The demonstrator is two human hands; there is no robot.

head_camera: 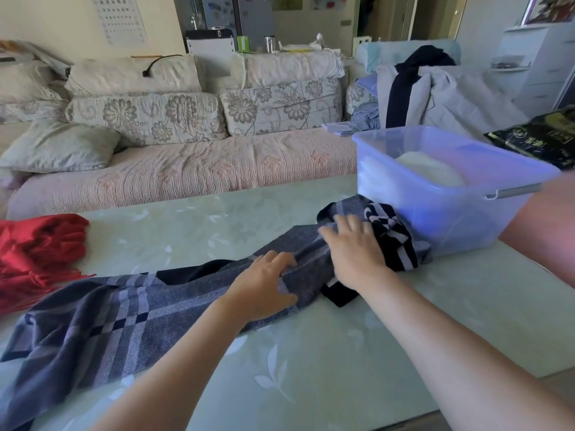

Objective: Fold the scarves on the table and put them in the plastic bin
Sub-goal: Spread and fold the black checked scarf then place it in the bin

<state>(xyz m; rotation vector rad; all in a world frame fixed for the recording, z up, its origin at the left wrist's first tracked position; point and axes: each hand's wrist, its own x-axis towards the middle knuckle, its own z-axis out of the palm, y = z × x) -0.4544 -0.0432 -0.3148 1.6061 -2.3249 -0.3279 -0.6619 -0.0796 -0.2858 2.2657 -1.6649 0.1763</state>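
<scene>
While both hands are down on the desk (311,368), my left fingers (273,258) lie spread and nearly straight on top of the grey plaid scarf (109,325), pressing it flat, gripping nothing. Just to their right, my right fingers (345,225) lie straight on the same scarf, palm down where the cloth bunches up, nothing clasped there either. From under my left fingers the plaid scarf runs long and loose, away to the left and back toward me. Right at my right fingertips, on their far right side, a black-and-white striped scarf (392,241) lies crumpled, touching the plaid one. Just past that, to the right of my right fingers, stands the plastic bin (451,213), clear blue, with something white and folded (429,172) inside. Well off to the left of my left fingers, a red scarf (40,247) sits heaped at the desk's edge. Beyond all my fingers, across the desk, a flowered sofa (186,169).
</scene>
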